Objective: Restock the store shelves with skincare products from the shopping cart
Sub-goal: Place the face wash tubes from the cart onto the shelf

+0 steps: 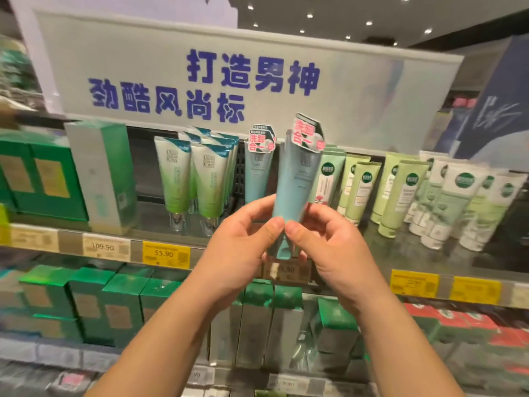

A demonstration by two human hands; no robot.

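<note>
I hold a pale blue skincare tube (296, 179) upright in front of the upper shelf (160, 224). A pink-lettered tag sits at its top, and its cap end points down. My left hand (243, 247) and my right hand (329, 247) both pinch its lower end, thumbs meeting at the front. A matching blue tube (257, 176) with the same tag stands on the shelf just behind and to the left. The shopping cart is out of view.
White-green tubes (194, 179) stand left of the gap, light green and white tubes (406, 193) to the right. Green boxes (43, 179) fill the far left and the lower shelf (114, 305). Price labels (166, 255) line the shelf edge. A large sign (229, 84) hangs above.
</note>
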